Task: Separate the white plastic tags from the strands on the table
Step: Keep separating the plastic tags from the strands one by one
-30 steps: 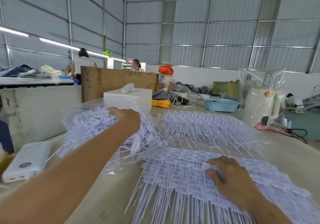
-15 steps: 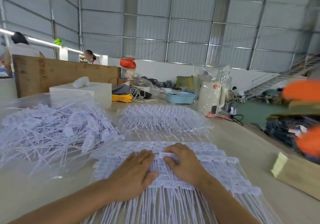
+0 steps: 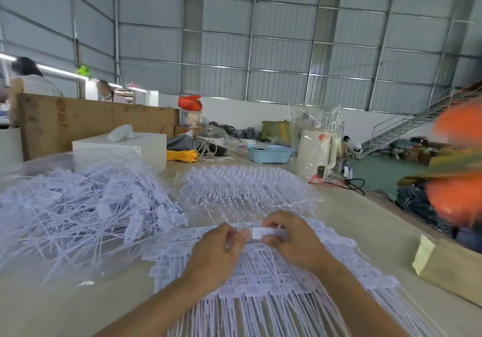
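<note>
A flat sheet of joined white plastic tags (image 3: 263, 279) lies in front of me on the table (image 3: 349, 222), its long strands running toward me. Above its far edge my right hand (image 3: 292, 240) pinches one white tag (image 3: 260, 232) between thumb and fingers. My left hand (image 3: 216, 253) is at the tag's left end, fingers curled onto it. A heap of loose separated tags (image 3: 86, 206) lies on clear plastic at the left. Another bundle of tags (image 3: 242, 185) sits in a clear bag beyond my hands.
A white box (image 3: 122, 149) stands behind the loose heap, with a wooden board (image 3: 91, 120) behind it. Yellow cable (image 3: 182, 156), a blue basket (image 3: 270, 153) and a wrapped white appliance (image 3: 317, 151) sit farther back. A cardboard piece (image 3: 448, 266) lies at the right table edge.
My left hand left the loose heap and came to the sheet beside my right hand. Both hands went from lying flat on the sheet to pinching a single tag at its far edge.
</note>
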